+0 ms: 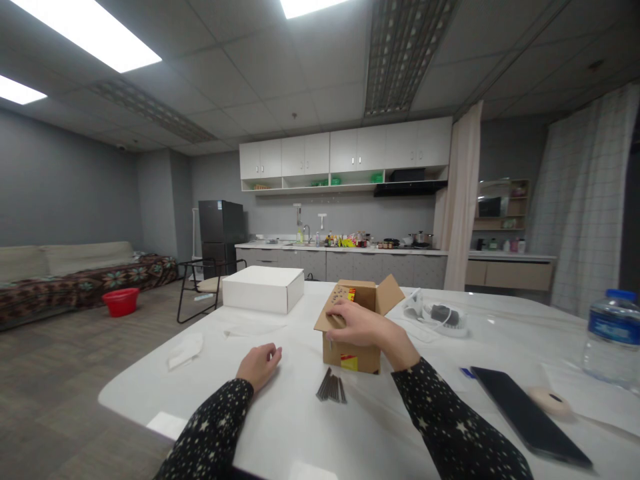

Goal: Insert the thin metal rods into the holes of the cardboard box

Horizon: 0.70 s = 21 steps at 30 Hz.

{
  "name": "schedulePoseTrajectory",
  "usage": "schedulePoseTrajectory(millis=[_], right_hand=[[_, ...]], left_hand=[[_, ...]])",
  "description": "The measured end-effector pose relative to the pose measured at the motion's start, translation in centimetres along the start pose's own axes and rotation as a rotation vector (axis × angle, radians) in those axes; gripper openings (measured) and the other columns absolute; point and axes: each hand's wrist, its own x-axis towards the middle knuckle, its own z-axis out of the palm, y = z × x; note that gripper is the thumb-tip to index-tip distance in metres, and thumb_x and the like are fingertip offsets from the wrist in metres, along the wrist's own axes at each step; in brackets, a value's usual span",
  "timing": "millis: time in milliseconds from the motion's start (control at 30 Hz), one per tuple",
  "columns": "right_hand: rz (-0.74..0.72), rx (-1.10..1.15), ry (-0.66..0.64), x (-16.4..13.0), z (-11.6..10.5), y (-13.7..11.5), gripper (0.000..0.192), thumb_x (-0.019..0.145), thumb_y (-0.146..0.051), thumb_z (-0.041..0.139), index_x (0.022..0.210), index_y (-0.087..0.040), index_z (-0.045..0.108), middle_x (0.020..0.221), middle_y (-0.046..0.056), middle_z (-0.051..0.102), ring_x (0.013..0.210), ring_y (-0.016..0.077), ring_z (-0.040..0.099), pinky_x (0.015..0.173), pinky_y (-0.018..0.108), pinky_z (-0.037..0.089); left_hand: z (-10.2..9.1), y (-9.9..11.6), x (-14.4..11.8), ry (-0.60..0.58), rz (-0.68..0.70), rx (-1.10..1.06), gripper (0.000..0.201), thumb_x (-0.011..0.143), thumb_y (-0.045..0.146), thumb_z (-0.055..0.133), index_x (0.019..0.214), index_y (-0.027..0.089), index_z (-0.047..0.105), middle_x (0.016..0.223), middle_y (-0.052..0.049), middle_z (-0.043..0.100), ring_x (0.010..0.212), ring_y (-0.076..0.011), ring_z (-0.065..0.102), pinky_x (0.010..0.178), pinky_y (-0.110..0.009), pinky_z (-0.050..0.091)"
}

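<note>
A small brown cardboard box point(356, 333) is set near the middle of the white table point(300, 427), with its flaps opened outward. The right hand point(361, 325) is laid over the near left flap and the front of the box, the fingers curled and held close together around the flap's edge; whether something thin is pinched beneath them cannot be told, though a short dark sliver is seen below the fingertips. The left hand point(259, 365) is rested on the table to the left of the box, well apart from it, palm down, with the fingers loosely curled under and nothing held. Both arms are covered by dark sleeves dotted with pale stars.

A small bundle of dark nails point(331, 388) is laid on the table just in front of the box, on the near side, touching neither hand. A closed white box point(263, 288) is placed farther back and to the left. A pale folded cloth or tissue point(186, 351) is seen near the left edge. On the right, a dark tablet point(525, 413) lies flat near the table's near edge, and a clear water bottle point(614, 337) with a blue cap stands at the far right. A clear bag with a dark item and white cable point(440, 316) is found behind the box, to its right.
</note>
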Motion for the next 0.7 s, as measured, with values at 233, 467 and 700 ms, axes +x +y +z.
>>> schedulePoseTrajectory(millis=[233, 467, 700], right_hand=[[-0.007, -0.004, 0.015, 0.1, 0.1, 0.0, 0.04, 0.077, -0.045, 0.059, 0.107, -0.019, 0.063, 0.114, 0.011, 0.058, 0.101, 0.0267, 0.053, 0.086, 0.035, 0.04], [0.02, 0.012, 0.025, 0.1, 0.3, 0.0, 0.055, 0.077, -0.048, 0.06, 0.123, -0.018, 0.055, 0.121, 0.013, 0.056, 0.107, 0.0283, 0.052, 0.093, 0.039, 0.038], [-0.036, 0.044, 0.121, -0.4, 0.0, -1.4, 0.053, 0.08, -0.046, 0.057, 0.125, -0.019, 0.053, 0.125, 0.012, 0.054, 0.115, 0.0267, 0.049, 0.097, 0.039, 0.036]], left_hand=[[0.1, 0.0, 0.0, -0.005, -0.016, -0.014, 0.038, 0.087, 0.042, 0.037, 0.062, 0.019, 0.055, 0.059, -0.001, 0.057, 0.059, -0.014, 0.048, 0.061, -0.024, 0.03], [0.3, -0.4, 0.1, 0.003, -0.007, -0.018, 0.039, 0.087, 0.043, 0.036, 0.062, 0.019, 0.054, 0.057, 0.0, 0.055, 0.058, -0.0135, 0.047, 0.061, -0.024, 0.03], [0.3, -0.3, 0.0, 0.006, -0.011, -0.026, 0.038, 0.086, 0.043, 0.037, 0.062, 0.02, 0.055, 0.058, -0.001, 0.056, 0.059, -0.0141, 0.049, 0.062, -0.024, 0.031]])
